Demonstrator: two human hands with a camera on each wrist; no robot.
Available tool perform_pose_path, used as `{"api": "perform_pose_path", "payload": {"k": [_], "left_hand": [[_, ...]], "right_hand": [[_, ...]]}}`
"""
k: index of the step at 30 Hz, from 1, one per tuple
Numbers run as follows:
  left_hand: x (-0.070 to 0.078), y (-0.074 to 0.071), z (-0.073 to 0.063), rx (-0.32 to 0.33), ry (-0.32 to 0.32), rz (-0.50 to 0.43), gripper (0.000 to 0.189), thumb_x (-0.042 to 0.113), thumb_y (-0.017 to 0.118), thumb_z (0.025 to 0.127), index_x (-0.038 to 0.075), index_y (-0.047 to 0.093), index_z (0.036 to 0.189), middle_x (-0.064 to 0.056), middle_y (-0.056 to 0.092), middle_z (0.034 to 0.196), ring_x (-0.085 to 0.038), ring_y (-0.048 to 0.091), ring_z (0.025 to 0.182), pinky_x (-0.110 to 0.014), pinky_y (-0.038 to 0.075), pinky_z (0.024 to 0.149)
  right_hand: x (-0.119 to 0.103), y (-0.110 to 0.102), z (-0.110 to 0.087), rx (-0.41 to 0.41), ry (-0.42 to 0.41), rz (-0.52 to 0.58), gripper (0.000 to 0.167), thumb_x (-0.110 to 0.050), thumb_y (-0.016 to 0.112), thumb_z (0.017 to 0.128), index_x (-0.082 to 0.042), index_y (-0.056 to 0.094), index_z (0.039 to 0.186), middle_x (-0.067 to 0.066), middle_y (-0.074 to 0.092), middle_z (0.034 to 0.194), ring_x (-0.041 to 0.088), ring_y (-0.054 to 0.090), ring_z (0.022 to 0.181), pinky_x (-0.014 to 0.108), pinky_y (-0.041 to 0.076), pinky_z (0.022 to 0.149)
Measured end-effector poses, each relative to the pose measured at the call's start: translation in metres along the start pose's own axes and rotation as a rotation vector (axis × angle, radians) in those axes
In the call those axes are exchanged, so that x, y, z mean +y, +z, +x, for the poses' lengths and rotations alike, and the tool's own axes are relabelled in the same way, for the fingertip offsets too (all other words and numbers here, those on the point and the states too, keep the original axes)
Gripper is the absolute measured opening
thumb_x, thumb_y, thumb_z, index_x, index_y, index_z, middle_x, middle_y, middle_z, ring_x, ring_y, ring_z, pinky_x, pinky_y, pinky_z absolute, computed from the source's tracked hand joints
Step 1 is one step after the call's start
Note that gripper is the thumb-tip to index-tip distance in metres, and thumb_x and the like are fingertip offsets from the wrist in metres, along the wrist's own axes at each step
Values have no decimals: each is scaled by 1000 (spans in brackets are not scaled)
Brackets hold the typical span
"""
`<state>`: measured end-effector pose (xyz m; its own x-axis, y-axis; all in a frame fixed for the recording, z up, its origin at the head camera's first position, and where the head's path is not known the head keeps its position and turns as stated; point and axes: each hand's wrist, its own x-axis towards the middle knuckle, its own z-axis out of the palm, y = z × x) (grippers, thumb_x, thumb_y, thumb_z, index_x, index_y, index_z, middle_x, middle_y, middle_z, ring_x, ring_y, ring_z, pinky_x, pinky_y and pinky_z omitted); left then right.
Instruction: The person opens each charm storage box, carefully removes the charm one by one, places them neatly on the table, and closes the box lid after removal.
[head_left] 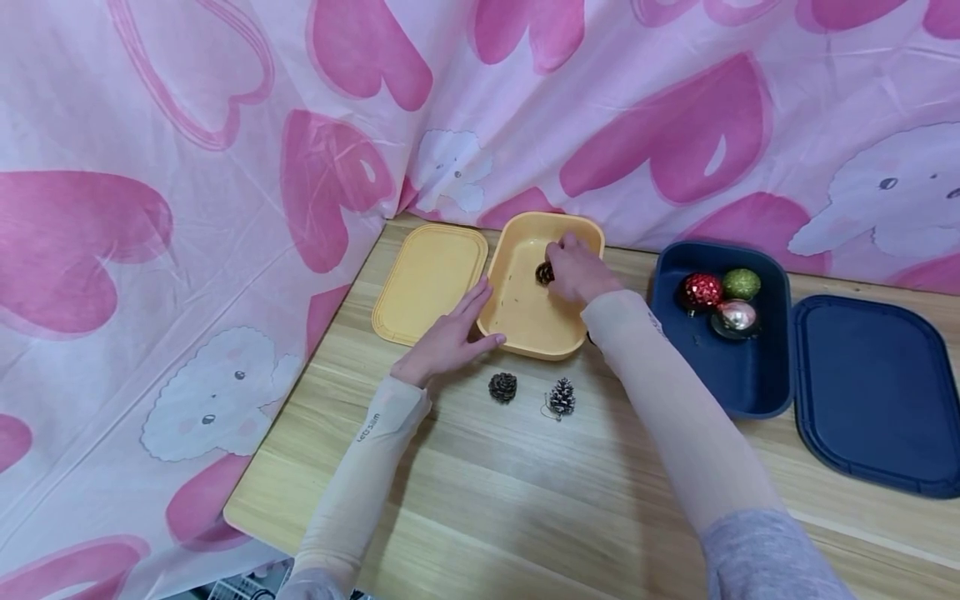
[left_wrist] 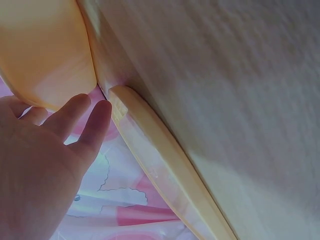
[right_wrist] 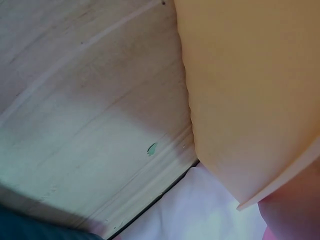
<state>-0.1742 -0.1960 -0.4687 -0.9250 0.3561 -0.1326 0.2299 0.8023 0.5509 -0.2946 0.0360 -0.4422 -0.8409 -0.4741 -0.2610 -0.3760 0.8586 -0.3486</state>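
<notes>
My right hand reaches into a yellow plastic box and pinches a small brown pine cone low inside it. Against the box's left rim rests my left hand, its fingers fairly straight and the thumb spread toward the near corner. Two more pine cones lie on the table in front of the box: a dark one and a white-tipped one with a thin loop. In the right wrist view, the box wall hides most of the right hand.
A matching yellow lid lies left of the box. On the right stands a dark blue box holding red, green and pinkish-silver baubles, with its blue lid beside it. Patterned pink cloth hangs behind the wooden table.
</notes>
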Motion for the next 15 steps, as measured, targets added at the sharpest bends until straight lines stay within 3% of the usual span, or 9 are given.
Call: {"api": "perform_pose_path", "payload": {"k": [4,8,11,15], "left_hand": [[1,-1,-1,0,2,5,87,62,49,92,20,10,157,17,-6,162,-27,29,145,-47,30,117],[2,-1,-1,2,-6,7,87,61,50,92,20,11,157,16,-4,163,-29,32,144,-47,30,117],[2,-1,-1,3,-10,8,87,61,50,92,20,11,157,15,-4,163,-31,35,142,-47,31,116],[4,-1,-1,3,-10,12,87,61,50,92,19,11,157,15,-3,163,-32,37,141,-47,32,116]], "right_hand": [[-1,4,0,11,-1,1,48,-22,68,86,1,50,124,22,41,128,32,53,103,45,51,92],[-4,8,2,13,6,3,61,-31,69,85,3,46,130,25,43,128,36,56,104,48,50,94],[-6,11,2,9,17,25,66,-29,69,84,3,41,135,25,44,130,37,56,107,48,49,97],[-7,12,1,-1,10,71,60,-23,71,82,1,43,129,19,51,122,34,56,107,46,48,98]]}}
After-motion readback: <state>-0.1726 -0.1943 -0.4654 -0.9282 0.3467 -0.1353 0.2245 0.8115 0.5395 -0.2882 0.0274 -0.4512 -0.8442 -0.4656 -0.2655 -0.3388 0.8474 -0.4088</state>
